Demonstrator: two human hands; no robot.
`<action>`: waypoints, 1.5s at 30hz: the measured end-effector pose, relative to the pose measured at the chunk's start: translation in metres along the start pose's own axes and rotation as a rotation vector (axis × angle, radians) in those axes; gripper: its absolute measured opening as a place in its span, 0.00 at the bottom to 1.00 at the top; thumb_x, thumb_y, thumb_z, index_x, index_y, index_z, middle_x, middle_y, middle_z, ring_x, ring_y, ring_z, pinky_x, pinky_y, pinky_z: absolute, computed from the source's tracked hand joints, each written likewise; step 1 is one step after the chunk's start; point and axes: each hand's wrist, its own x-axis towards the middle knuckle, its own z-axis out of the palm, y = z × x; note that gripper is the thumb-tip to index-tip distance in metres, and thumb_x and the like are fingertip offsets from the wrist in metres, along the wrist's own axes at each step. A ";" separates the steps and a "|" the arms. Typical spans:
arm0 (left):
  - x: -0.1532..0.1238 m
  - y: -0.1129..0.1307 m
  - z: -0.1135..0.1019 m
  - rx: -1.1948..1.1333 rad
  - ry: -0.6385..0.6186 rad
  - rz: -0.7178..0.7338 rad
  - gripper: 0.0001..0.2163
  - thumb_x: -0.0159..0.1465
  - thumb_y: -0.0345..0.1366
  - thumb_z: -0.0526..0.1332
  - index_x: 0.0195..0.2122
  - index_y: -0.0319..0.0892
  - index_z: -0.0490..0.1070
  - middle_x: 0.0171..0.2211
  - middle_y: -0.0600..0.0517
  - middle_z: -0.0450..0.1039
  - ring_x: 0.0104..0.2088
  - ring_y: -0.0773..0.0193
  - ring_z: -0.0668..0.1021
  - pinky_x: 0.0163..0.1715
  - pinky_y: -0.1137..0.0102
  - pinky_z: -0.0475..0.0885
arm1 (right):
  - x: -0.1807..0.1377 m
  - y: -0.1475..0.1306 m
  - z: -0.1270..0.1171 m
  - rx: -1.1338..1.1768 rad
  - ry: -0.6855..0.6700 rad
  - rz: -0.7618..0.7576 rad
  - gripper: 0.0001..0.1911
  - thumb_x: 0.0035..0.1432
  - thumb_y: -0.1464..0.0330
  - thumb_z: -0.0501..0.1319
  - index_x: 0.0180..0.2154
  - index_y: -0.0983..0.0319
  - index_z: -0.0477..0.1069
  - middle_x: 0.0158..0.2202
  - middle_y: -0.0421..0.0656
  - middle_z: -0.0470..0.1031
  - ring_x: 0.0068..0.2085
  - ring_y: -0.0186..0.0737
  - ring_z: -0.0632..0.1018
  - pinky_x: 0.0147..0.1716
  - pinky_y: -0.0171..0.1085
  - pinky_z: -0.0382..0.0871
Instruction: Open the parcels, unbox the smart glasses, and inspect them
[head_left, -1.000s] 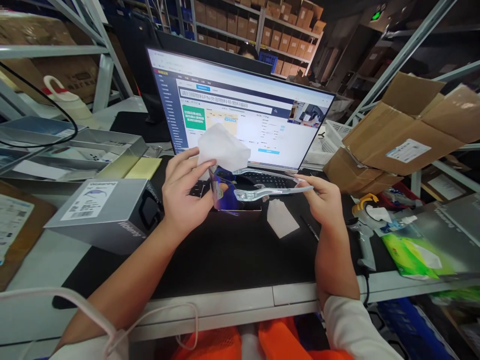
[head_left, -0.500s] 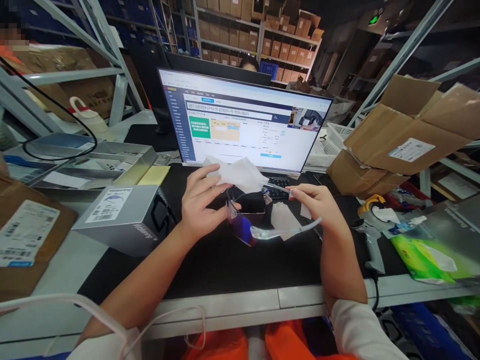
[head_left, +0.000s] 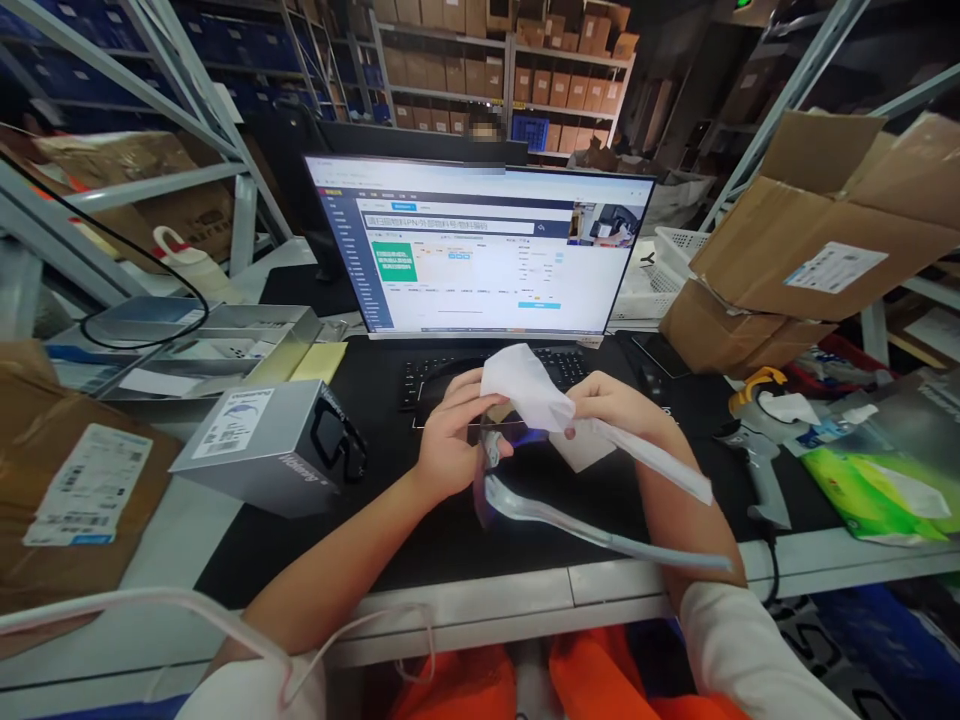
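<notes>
Above the black desk mat, my left hand point(head_left: 454, 440) grips a pair of glasses point(head_left: 555, 515) by the lens end. They have clear temples and a bluish-purple tinted lens, and the temples point toward the lower right. My right hand point(head_left: 619, 405) is closed, its fingers pinching a white tissue point(head_left: 525, 385) against the glasses near one temple. The tissue reaches across to my left fingertips and hides part of the frame. Under my hands a pale sheet of paper point(head_left: 581, 447) lies on the mat.
A grey glasses box point(head_left: 255, 450) stands to the left, beside open grey trays point(head_left: 262, 335). Behind my hands are a keyboard point(head_left: 420, 380) and a monitor point(head_left: 465, 260). On the right are a barcode scanner point(head_left: 761, 475), a green tissue pack point(head_left: 862, 495) and cardboard boxes point(head_left: 795, 240).
Both hands have come closer together and slightly lower. The tissue, earlier only at my left fingers, now reaches my right hand. The glasses have turned, temples now pointing to the lower right.
</notes>
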 end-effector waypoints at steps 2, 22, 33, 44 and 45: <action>-0.007 0.001 0.003 -0.115 0.026 -0.206 0.22 0.55 0.53 0.74 0.46 0.45 0.83 0.46 0.43 0.82 0.53 0.48 0.80 0.55 0.56 0.75 | 0.010 0.002 0.013 0.017 0.050 -0.029 0.23 0.55 0.53 0.64 0.19 0.63 0.76 0.21 0.43 0.75 0.26 0.36 0.73 0.33 0.36 0.65; 0.001 0.000 -0.003 -0.190 0.077 -0.597 0.22 0.53 0.49 0.76 0.45 0.41 0.83 0.52 0.42 0.79 0.56 0.47 0.78 0.59 0.59 0.71 | -0.008 0.005 0.030 -0.602 0.403 -0.546 0.14 0.67 0.64 0.61 0.52 0.58 0.73 0.37 0.43 0.78 0.40 0.42 0.78 0.43 0.40 0.73; 0.007 -0.009 -0.006 0.019 0.121 -0.376 0.20 0.49 0.44 0.79 0.43 0.45 0.84 0.46 0.43 0.82 0.54 0.49 0.78 0.59 0.55 0.71 | -0.041 0.001 0.009 -0.230 0.995 -0.810 0.29 0.70 0.48 0.45 0.56 0.56 0.73 0.41 0.51 0.80 0.43 0.55 0.82 0.46 0.55 0.76; 0.013 0.010 -0.011 -0.073 0.068 -0.425 0.23 0.51 0.50 0.77 0.44 0.42 0.83 0.48 0.41 0.80 0.55 0.48 0.78 0.58 0.57 0.73 | -0.023 -0.006 0.029 -0.612 0.583 -0.705 0.21 0.73 0.62 0.53 0.62 0.55 0.72 0.64 0.46 0.72 0.65 0.47 0.72 0.66 0.49 0.66; 0.013 0.010 -0.011 -0.071 0.053 -0.410 0.23 0.51 0.51 0.77 0.44 0.42 0.83 0.48 0.40 0.81 0.55 0.48 0.78 0.58 0.56 0.73 | -0.023 -0.006 0.028 -0.597 0.578 -0.687 0.21 0.74 0.61 0.52 0.62 0.55 0.73 0.65 0.46 0.71 0.65 0.48 0.72 0.66 0.50 0.66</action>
